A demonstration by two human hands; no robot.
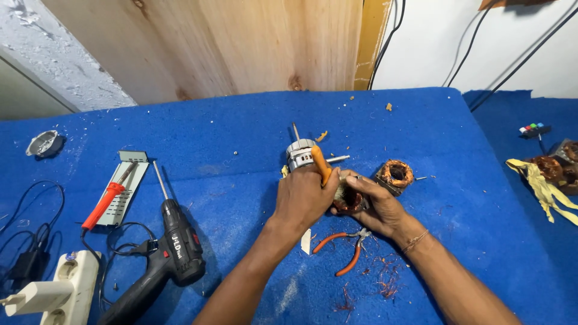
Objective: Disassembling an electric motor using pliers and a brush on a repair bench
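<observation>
left hand wrapped around an orange-handled tool, grip pressed tight on the handle, tip hidden behind the hands. right hand cups a small copper-wound coil, fingers pinching it from below against the blue desk. both hands meet at desk centre, just in front of a small grey motor.

second copper coil lies just right of the hands. orange-handled pliers rest near the wrists among loose copper wire scraps. black cordless drill and red soldering iron well apart to the left.

judgement: prying at the coil windings; wants steady bracing, careful leverage.
</observation>
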